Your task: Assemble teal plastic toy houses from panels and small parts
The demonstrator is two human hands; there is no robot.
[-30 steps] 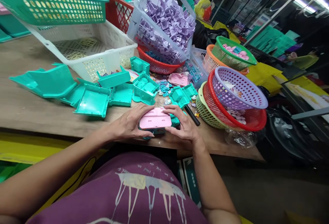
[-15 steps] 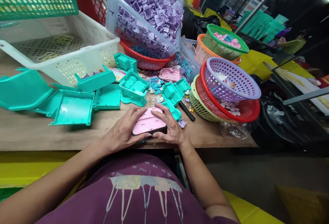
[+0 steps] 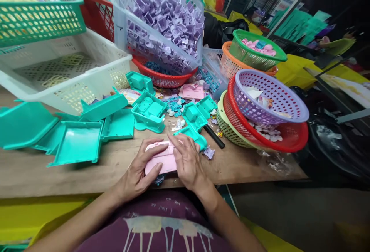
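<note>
A pink plastic panel (image 3: pixel 165 162) with rounded corners is between my hands near the table's front edge, a dark edge showing under it. My left hand (image 3: pixel 141 168) grips its left side, fingers over the top and thumb on the near part. Across the right side lies my right hand (image 3: pixel 187 161), its fingers bent over the panel and hiding that end. Just beyond the right hand is a teal plastic part (image 3: pixel 194 134). A black stick-like handle (image 3: pixel 214 136) and a small lilac piece (image 3: pixel 209 152) lie to the right.
Teal housings (image 3: pixel 148 109) and trays (image 3: pixel 78 142) cover the table's left and middle. Behind stands a clear crate (image 3: pixel 121 24) of purple parts, beside a white basket (image 3: pixel 95 76). Stacked to the right are a purple basket (image 3: pixel 291 101) and a red basket (image 3: pixel 300 138).
My right hand has moved from the panel's right edge to over its top. My left thumb has come up from the front edge onto the panel. The camera view has shifted slightly.
</note>
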